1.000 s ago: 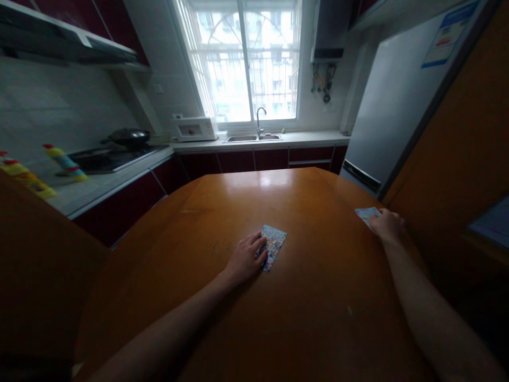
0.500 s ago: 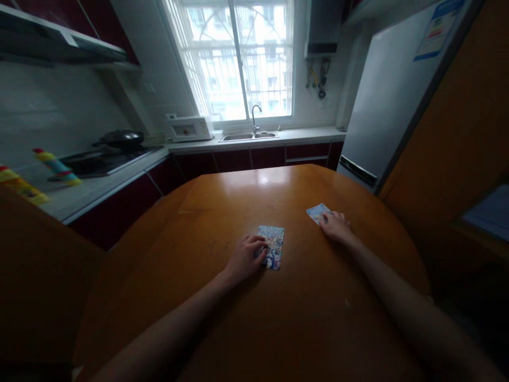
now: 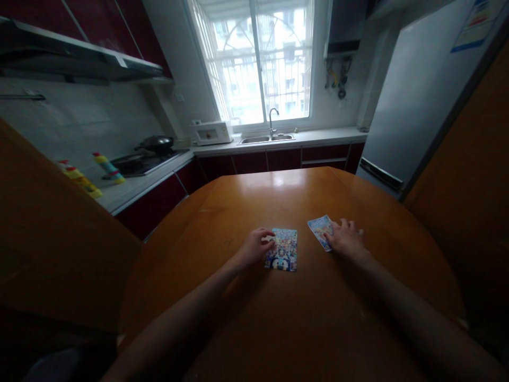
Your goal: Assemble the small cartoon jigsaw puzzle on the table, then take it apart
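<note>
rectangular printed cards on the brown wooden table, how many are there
2: a multicoloured card partly covered by the left hand, and a light-blue card partly covered by the right hand. Any stacked beneath would be hidden.

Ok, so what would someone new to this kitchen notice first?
Probably the bright window at the back, above the sink. Next, two colourful cards on the wooden table: the crowded-looking card in the middle, with the left hand at its left edge, and the bluish card to its right, at the right hand's fingers.
</note>
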A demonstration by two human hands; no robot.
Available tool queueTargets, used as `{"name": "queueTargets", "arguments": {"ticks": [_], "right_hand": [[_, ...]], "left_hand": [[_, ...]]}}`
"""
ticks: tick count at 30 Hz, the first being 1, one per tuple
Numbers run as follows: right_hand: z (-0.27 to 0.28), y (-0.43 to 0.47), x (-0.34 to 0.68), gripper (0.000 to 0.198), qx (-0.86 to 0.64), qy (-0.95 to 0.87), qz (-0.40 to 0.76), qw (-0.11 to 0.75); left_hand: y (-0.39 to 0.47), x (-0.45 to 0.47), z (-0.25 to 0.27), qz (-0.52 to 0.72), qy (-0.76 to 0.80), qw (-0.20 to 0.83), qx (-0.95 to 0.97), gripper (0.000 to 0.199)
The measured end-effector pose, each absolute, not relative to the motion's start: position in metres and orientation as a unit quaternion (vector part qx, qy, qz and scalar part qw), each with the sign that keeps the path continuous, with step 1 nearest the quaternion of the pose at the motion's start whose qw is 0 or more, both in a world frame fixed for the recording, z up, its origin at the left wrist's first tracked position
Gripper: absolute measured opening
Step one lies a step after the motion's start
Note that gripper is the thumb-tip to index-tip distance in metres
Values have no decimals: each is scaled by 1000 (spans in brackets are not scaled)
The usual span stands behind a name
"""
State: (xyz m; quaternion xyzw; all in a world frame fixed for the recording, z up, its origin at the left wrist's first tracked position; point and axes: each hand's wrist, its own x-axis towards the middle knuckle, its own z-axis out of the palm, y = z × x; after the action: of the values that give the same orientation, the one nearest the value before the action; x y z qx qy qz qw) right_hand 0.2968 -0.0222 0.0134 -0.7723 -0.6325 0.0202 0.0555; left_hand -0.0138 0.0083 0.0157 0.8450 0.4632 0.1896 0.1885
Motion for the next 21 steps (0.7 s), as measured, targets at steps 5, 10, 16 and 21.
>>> {"name": "queueTargets", "arguments": {"ticks": [5,10,16,21], "right_hand": [[9,-22,287,43,-738,-662,-1,129],[2,-23,275,35,-694,-695,16,186],[-9,-32,249,34,-619,-733,93,265],[-19,-43,209,67,-598,-732,149,292]], "left_hand": [[47,-3,32,98,424,169,884,68],[82,28,40,-28,409,172,896,84],[97,36,37,-55,402,192,894,44],[73,5,25,71,390,237,887,23]]}}
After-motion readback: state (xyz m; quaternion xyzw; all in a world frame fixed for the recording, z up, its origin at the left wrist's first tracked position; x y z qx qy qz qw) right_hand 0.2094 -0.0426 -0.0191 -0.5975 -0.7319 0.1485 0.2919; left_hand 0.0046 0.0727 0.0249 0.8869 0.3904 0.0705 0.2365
